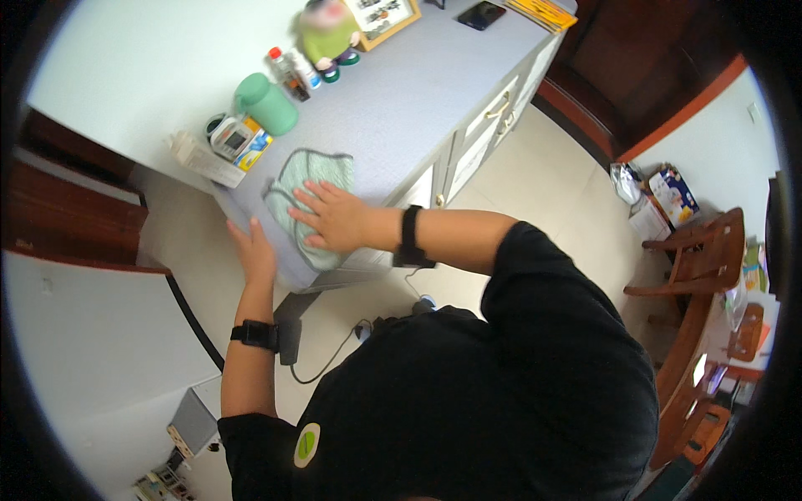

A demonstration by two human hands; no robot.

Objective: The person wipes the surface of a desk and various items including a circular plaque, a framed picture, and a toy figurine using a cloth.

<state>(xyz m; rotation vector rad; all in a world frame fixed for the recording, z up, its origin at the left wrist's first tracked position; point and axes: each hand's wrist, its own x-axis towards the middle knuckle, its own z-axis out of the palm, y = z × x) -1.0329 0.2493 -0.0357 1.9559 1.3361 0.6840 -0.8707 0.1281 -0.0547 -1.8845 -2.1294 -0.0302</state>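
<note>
A pale green cloth [288, 174] with a dark edge lies partly folded on the grey-topped cabinet [384, 117]. My right hand [328, 215] presses flat on it, fingers spread. At the cabinet's left end, my left hand [255, 250] rests against the edge with thumb and fingers apart, holding nothing. Just beyond the cloth stand a green lidded jug [266, 104], a white device with a small screen [227, 136] and a blue and yellow box [255, 146]. Beside them is a white carton [209, 160].
Farther along the cabinet are a red-capped bottle [288, 75], a white bottle [306, 70], a green-clad figurine [330, 37], a picture frame [384, 18] and a black phone [482, 15]. Below the left end hangs a grey corded object [289, 338]. A wooden chair [693, 259] stands at right.
</note>
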